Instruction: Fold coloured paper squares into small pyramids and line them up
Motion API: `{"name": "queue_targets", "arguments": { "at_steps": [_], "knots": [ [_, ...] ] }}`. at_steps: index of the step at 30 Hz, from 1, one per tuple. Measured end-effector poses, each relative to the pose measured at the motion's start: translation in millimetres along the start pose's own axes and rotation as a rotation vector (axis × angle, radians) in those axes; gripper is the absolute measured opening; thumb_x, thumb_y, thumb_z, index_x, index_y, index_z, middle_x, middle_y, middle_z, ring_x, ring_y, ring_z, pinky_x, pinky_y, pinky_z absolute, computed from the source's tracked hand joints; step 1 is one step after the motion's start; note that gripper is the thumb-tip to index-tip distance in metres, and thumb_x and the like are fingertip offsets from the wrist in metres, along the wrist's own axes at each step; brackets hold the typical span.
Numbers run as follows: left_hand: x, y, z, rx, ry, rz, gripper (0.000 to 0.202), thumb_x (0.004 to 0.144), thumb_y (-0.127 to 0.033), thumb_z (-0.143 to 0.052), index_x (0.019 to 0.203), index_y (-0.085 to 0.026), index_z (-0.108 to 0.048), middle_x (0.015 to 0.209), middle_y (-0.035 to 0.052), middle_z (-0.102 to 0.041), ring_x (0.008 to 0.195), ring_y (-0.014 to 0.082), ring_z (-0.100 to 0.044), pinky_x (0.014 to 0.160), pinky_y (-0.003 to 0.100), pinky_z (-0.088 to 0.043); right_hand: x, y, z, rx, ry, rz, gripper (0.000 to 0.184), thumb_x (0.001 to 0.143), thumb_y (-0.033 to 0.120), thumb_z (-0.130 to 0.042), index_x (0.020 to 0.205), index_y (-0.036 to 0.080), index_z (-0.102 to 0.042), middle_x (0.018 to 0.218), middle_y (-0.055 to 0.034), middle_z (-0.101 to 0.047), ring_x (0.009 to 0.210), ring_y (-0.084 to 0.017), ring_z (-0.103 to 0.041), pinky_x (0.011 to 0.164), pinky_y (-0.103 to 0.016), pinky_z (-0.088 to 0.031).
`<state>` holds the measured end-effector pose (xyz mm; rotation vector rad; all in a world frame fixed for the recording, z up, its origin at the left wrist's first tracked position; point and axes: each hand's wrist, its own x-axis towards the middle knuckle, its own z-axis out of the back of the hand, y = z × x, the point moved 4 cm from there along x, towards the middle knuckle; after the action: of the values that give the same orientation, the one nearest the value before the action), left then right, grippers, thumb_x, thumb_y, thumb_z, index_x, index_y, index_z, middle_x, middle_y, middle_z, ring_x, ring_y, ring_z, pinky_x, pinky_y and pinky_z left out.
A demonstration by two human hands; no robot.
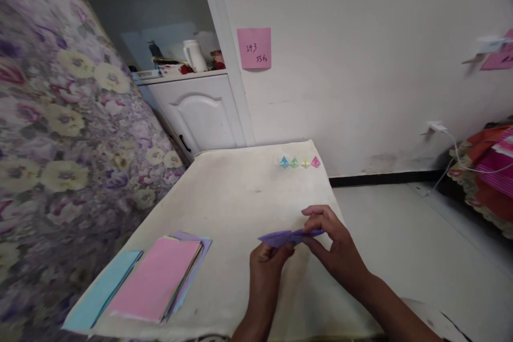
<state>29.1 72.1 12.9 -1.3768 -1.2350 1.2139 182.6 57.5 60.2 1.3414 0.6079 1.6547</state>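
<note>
A folded piece of purple paper [278,238] is held above the near right part of the table, between my two hands. My left hand [267,264] grips its left half from below, with the thumb at the lower edge. On the right end, my right hand [326,232] pinches the paper between thumb and fingers. The paper looks pointed at both ends; its finer folds are too small to make out. Several small folded paper pieces [295,162], blue, green, yellow and pink, stand in a row near the table's far right corner.
On the table [236,192], a stack of coloured paper [160,278] with pink on top lies at the near left, beside blue sheets [106,288]. A floral curtain [80,133] hangs along the left. Behind are a white cabinet [196,112] and a wall with a pink note [254,48].
</note>
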Motion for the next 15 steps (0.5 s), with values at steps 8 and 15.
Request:
{"name": "queue_targets", "arguments": {
  "at_steps": [8,15],
  "knots": [
    [0.7,0.9,-2.6,-0.020,0.019,-0.001,0.015,0.064,-0.020,-0.069,0.078,-0.015,-0.072,0.074,0.0042,-0.071,0.072,0.0176,-0.062,0.068,0.027,-0.050,-1.6,-4.4,-4.8,0.025,0.066,-0.033,0.013,0.075,0.011,-0.057,0.082,0.021,-0.060,0.105,-0.0055,-0.050,0.096,-0.018,-0.053,0.080,-0.032,-0.047],
    [2.6,5.1,-5.4,-0.015,0.036,-0.025,0.016,0.064,-0.018,-0.067,0.079,-0.015,-0.072,0.074,0.0042,-0.072,0.066,0.0162,-0.062,0.064,0.026,-0.050,-0.6,-9.0,-7.2,0.004,0.121,-0.007,0.019,0.075,0.009,-0.056,0.082,0.023,-0.066,0.107,-0.0043,-0.052,0.096,-0.017,-0.053,0.085,-0.033,-0.046]
  ]
}}
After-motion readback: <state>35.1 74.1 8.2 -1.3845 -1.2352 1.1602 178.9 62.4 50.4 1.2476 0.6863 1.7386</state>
